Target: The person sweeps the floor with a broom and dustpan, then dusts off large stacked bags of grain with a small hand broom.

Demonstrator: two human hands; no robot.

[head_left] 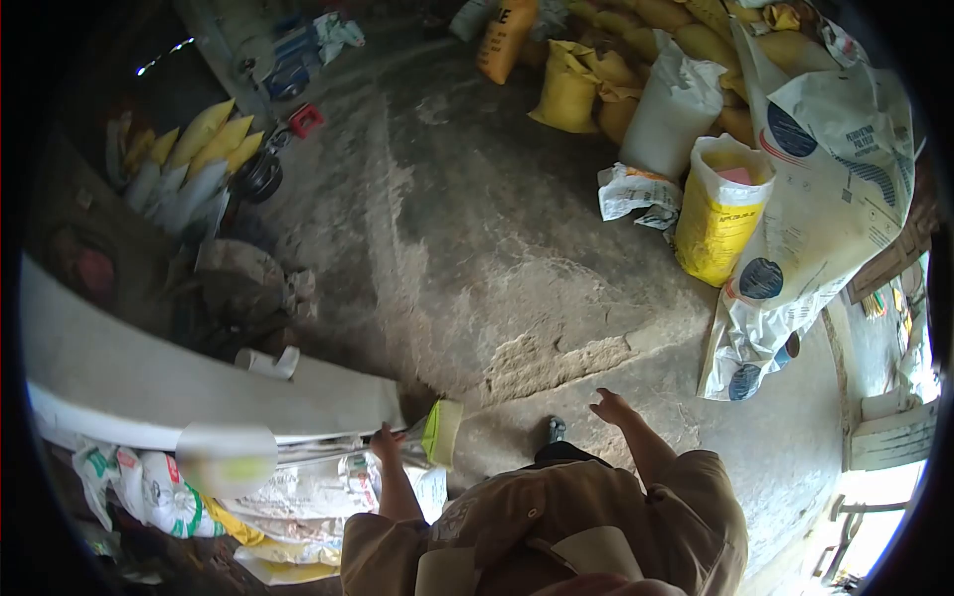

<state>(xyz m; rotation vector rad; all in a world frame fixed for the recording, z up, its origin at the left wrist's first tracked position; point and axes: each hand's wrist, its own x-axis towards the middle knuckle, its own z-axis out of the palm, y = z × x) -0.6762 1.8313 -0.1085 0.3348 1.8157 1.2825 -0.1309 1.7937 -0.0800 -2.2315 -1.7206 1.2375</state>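
My left hand (386,443) is low on the left, by the end of a white ledge (298,392). Its fingers look curled, and I cannot tell what is in them. Just to its right stands a yellow-green, flat-sided piece (441,433), with greyish material between it and the hand. Below this hand lie stacked white printed sacks (308,502). My right hand (610,406) hangs over the concrete floor (517,288), its fingers stretched out and holding nothing. A shoe (556,429) shows between the two arms.
At right, an opened yellow sack (723,223) stands beside a large white printed sheet (825,199). A full white sack (671,104) and piled yellow sacks (686,25) are behind. Upright yellow bags (204,134) stand at left. A broken, rough patch (556,363) crosses the floor ahead.
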